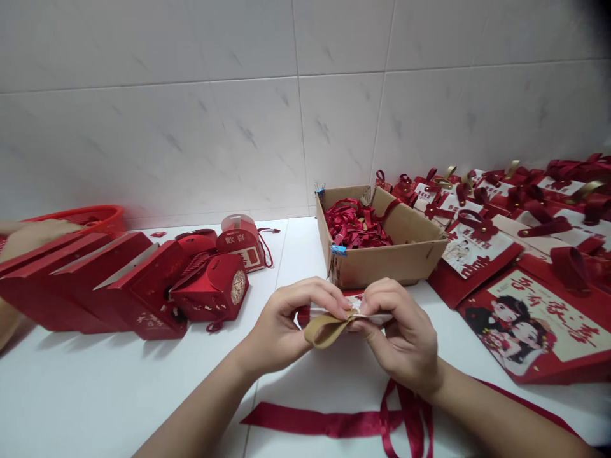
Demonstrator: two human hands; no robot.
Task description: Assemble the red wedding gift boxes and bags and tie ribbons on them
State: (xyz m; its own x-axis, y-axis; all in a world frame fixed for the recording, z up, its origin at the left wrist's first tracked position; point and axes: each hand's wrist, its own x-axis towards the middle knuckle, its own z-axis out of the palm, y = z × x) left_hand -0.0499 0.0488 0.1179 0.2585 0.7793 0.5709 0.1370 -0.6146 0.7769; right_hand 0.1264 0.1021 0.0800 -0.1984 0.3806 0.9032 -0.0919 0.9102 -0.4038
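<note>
Both my hands are at a small red and white gift box (354, 299) in front of the cardboard box. A looped gold strap (325, 329) lies across the gift box's top. My left hand (281, 321) is closed, with thumb and fingers pinching the gold strap. Closed as well, my right hand (405, 334) pinches the box's top edge where the strap's end meets it. My fingers cover much of the gift box. Below my right hand, a dark red ribbon (334, 423) lies loosely curled on the white table (143, 394).
An open cardboard box (386, 264) holds a heap of red ribbons (356, 222). Many finished-looking red gift bags (548, 312) crowd the right. Leaning red boxes (147, 299) and small gift boxes (210, 286) stand left. Another person's arm (28, 242) reaches over a red basket (109, 219).
</note>
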